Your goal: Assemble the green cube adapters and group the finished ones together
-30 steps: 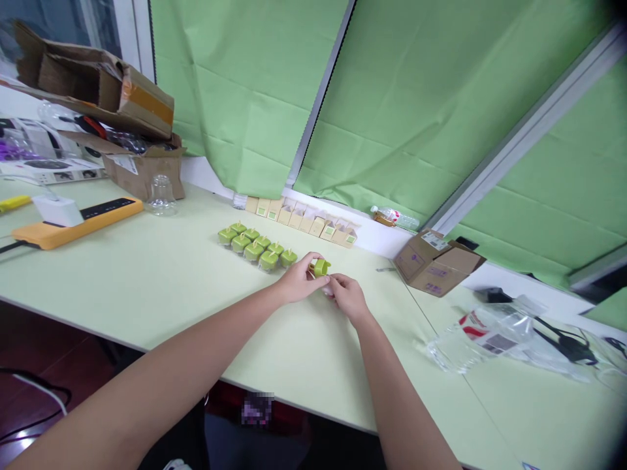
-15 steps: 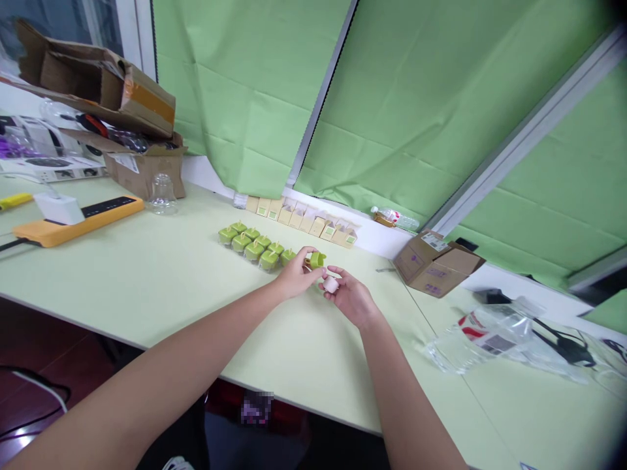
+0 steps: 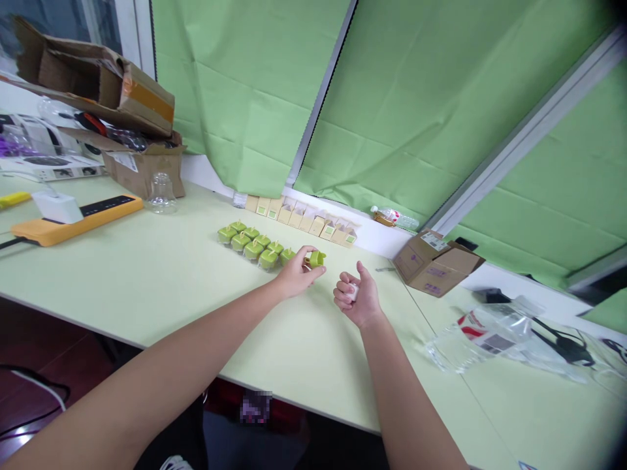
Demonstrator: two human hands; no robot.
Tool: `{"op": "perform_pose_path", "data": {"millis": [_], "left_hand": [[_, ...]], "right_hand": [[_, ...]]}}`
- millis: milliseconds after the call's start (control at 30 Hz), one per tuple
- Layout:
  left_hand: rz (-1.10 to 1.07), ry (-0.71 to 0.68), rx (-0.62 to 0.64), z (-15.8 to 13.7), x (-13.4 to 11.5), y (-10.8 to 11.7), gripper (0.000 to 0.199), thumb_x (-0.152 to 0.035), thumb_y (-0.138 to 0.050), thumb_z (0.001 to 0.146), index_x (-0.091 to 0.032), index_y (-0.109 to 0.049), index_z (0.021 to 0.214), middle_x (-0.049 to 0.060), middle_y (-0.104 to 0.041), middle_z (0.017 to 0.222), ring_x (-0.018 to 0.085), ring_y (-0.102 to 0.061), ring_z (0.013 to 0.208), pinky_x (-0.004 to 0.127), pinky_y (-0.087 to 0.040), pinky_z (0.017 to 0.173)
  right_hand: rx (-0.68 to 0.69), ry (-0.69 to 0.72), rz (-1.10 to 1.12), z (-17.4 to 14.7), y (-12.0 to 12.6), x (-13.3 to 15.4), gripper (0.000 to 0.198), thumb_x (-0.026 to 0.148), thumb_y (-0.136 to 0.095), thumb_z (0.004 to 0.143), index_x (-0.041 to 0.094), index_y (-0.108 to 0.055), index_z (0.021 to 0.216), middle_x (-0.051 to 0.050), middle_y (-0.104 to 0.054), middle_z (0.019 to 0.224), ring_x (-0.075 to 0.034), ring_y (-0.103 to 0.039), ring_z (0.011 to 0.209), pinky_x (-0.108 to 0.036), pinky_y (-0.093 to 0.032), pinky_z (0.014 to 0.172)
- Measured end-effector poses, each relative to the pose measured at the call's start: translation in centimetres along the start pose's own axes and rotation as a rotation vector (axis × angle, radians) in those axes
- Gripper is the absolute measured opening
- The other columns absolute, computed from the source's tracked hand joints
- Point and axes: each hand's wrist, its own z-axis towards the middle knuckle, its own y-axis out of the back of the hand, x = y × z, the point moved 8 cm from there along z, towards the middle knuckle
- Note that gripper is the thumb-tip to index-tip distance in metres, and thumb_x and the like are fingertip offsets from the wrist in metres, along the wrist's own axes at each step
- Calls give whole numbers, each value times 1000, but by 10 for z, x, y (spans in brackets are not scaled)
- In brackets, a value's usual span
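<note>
My left hand [image 3: 298, 274] grips a small green lid-like piece [image 3: 317, 259] between thumb and fingers, its hollow side partly showing. Apart from it, to the right, my right hand [image 3: 359, 297] has its fingers curled round a small whitish piece [image 3: 352, 292], with the thumb sticking up. What exactly the whitish piece is, I cannot make out. Just left of my left hand, several clear little containers with green lids [image 3: 253, 249] and yellowish loops on top stand in rows on the table [image 3: 186, 274].
Behind lies a row of small tan cartons [image 3: 306, 219]. A cardboard box [image 3: 435, 262] and a clear plastic bag [image 3: 482, 333] are on the right. An orange power strip [image 3: 78, 220], a clear jar [image 3: 162, 194] and stacked open boxes [image 3: 142, 163] are on the left.
My right hand has moved right, away from the green piece. Its fingers have curled in round the whitish piece and the thumb has lifted. My left hand stays in place.
</note>
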Motion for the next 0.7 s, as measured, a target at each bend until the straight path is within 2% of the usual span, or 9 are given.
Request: {"op": "perform_pose_path", "data": {"millis": [133, 300, 400, 500, 600, 700], "left_hand": [[0, 4, 0, -1, -2, 0, 44, -33, -69, 80, -24, -48, 117, 0, -61, 84, 7, -55, 53, 20, -45, 52], [10, 10, -2, -1, -2, 0, 43, -32, -69, 79, -23, -49, 117, -1, -60, 82, 7, -54, 53, 21, -46, 54], [25, 13, 2, -1, -1, 0, 44, -33, -69, 79, -24, -49, 117, -1, -60, 82, 7, -54, 53, 21, -46, 53], [23, 8, 7, -1, -1, 0, 44, -34, -68, 80, -24, -48, 118, 0, -61, 85, 7, -55, 55, 21, -46, 53], [23, -1, 12, -1, -2, 0, 44, -35, -67, 80, -24, -48, 118, 0, -61, 86, 7, -55, 56, 21, -47, 55], [38, 0, 15, -1, -2, -1, 44, -35, -67, 80, -24, -48, 118, -1, -61, 84, 7, -55, 54, 21, -46, 54]], "right_hand": [[16, 16, -67, -4, -5, 4, 50, 65, -47, 84, 22, -36, 60, 9, -23, 41, -7, -18, 32, -21, -10, 32], [-89, 96, -222, -2, 0, 8, 53, 69, -44, 83, 22, -36, 59, 9, -25, 40, -6, -18, 30, -21, -12, 31], [-258, 266, -494, 1, 12, 16, 53, 69, -54, 78, 22, -39, 59, 7, -34, 40, -7, -27, 30, -21, -18, 30], [-377, 371, -779, 5, 17, 17, 48, 63, -67, 72, 21, -46, 60, 3, -49, 43, -10, -42, 33, -22, -33, 33], [-383, 326, -828, 11, 17, 9, 47, 64, -65, 74, 20, -53, 63, -3, -61, 52, -15, -57, 42, -25, -44, 37], [-387, 308, -791, 10, 15, 9, 51, 65, -61, 76, 18, -54, 57, -5, -60, 49, -15, -55, 37, -26, -42, 34]]}}
